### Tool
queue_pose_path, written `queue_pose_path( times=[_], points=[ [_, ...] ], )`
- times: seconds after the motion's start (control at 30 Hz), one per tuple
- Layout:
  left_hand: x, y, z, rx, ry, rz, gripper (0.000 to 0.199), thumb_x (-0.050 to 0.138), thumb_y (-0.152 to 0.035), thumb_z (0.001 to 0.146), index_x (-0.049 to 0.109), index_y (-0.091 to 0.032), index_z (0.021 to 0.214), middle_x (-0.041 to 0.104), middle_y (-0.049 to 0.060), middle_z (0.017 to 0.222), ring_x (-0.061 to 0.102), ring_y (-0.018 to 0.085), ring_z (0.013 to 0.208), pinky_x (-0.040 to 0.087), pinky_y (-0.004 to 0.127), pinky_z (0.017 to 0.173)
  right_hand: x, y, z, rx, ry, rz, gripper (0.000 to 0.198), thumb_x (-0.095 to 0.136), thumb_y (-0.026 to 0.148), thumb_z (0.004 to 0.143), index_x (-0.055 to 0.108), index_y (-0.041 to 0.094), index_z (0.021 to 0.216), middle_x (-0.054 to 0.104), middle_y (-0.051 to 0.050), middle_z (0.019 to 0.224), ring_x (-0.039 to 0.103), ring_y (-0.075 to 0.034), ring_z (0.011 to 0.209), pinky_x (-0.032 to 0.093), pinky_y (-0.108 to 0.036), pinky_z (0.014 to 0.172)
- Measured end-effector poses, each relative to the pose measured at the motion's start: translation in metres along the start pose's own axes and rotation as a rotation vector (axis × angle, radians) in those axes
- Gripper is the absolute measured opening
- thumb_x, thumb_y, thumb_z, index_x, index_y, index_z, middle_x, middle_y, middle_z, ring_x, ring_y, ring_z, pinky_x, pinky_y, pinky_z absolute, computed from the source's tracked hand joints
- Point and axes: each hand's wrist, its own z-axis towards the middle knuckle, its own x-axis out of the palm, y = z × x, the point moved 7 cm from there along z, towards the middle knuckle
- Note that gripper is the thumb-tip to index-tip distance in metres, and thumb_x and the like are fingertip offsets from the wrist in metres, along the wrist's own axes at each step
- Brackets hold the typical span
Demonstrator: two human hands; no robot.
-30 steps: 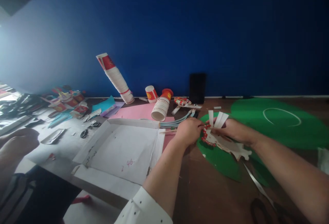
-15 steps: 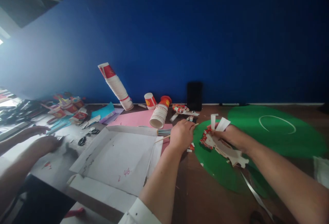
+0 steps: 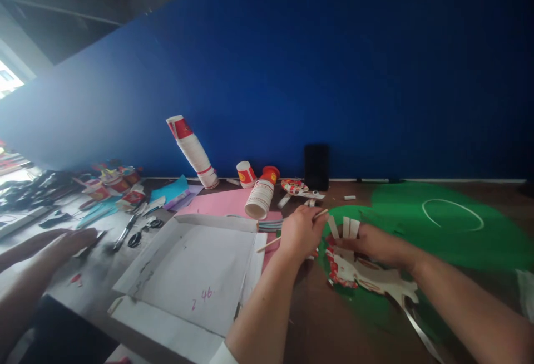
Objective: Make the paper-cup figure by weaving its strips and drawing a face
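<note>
My left hand (image 3: 302, 233) is closed round a thin wooden stick (image 3: 269, 243), which pokes out at both sides of the fist. My right hand (image 3: 371, 244) pinches a cut-up paper cup (image 3: 346, 269), white with red-patterned parts. White strips (image 3: 345, 227) stand up from between the fingers, and a ragged pale part hangs towards my wrist. The piece is held over a green sheet (image 3: 354, 214) on the dark table. Below it lies a long, narrow, shiny thing (image 3: 419, 328), partly hidden.
An open white box (image 3: 208, 264) lies left of my left arm. Behind stand a leaning stack of paper cups (image 3: 194, 155), a single cup (image 3: 245, 173), a lying stack (image 3: 259, 198) and a black phone-like slab (image 3: 316, 166). At left, another person's hands (image 3: 79, 241) are near scissors (image 3: 144, 231).
My right hand has lowered slightly with the cut cup, and its white strips now stand closer together. The left hand has shifted a little right with the stick. The view has tilted up slightly.
</note>
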Motion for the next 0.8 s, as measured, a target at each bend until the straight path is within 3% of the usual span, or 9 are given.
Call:
queue_pose_path(
  times=[0.1, 0.23, 0.53, 0.8],
  points=[
    [0.006, -0.002, 0.000, 0.022, 0.048, 0.021, 0.030, 0.046, -0.044, 0.094, 0.070, -0.027, 0.099, 0.067, 0.002, 0.094, 0.062, 0.018, 0.088, 0.045, 0.025, 0.074, 0.003, 0.002, -0.002, 0.016, 0.053, 0.023, 0.047, 0.063, 0.063, 0.076, 0.069, 0.020, 0.093, 0.073, -0.004, 0.089, 0.063, -0.023, 0.085, 0.048, -0.032, 0.078],
    [0.010, 0.001, 0.000, -0.003, 0.054, 0.041, 0.023, 0.052, -0.039, 0.091, 0.070, -0.024, 0.089, 0.067, 0.001, 0.089, 0.062, 0.017, 0.083, 0.044, 0.024, 0.070, -0.001, 0.002, 0.000, 0.037, -0.024, 0.032, 0.048, 0.062, 0.067, 0.073, 0.068, 0.020, 0.082, 0.069, -0.002, 0.075, 0.059, -0.020, 0.072, 0.047, -0.030, 0.068],
    [0.010, -0.004, -0.001, 0.029, 0.057, 0.019, 0.035, 0.040, -0.041, 0.097, 0.072, -0.025, 0.097, 0.067, 0.004, 0.095, 0.063, 0.018, 0.090, 0.046, 0.025, 0.078, -0.013, -0.012, 0.010, 0.031, -0.200, 0.074, 0.040, 0.066, 0.060, 0.072, 0.066, 0.020, 0.070, 0.064, 0.000, 0.064, 0.055, -0.017, 0.063, 0.043, -0.029, 0.061],
    [0.009, -0.002, 0.001, 0.019, 0.063, -0.142, 0.027, 0.053, -0.033, 0.091, 0.072, -0.026, 0.109, 0.070, 0.002, 0.101, 0.064, 0.018, 0.095, 0.047, 0.025, 0.085, -0.017, -0.015, 0.010, 0.038, -0.251, 0.108, 0.037, 0.071, 0.051, 0.069, 0.072, 0.020, 0.090, 0.071, -0.001, 0.078, 0.059, -0.018, 0.068, 0.045, -0.029, 0.064]
  ],
)
